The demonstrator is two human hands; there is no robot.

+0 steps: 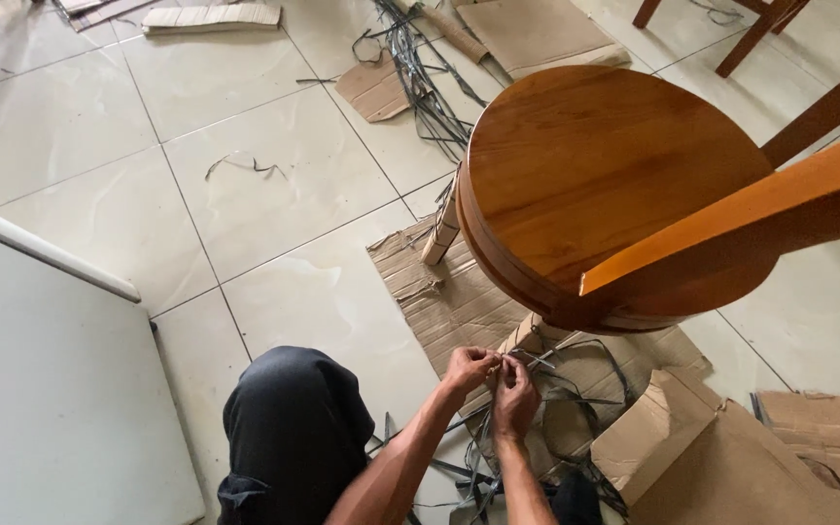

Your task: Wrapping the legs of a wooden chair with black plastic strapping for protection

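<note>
Grey plastic strapping (576,374) is what both hands are working on here, down on the floor just under the edge of a round wooden tabletop (595,175). The left hand (469,369) has its fingers curled in tight, pinching a strand, and the right hand (515,397) is right against it, fingertips also pinched shut on the same bit of strap. The loose strap ends loop out over flattened cardboard (439,292) on the pale tile floor (274,194). A dark-trousered knee (294,428) sits to the left of the forearms. More cardboard (712,457) lies to the right.
</note>
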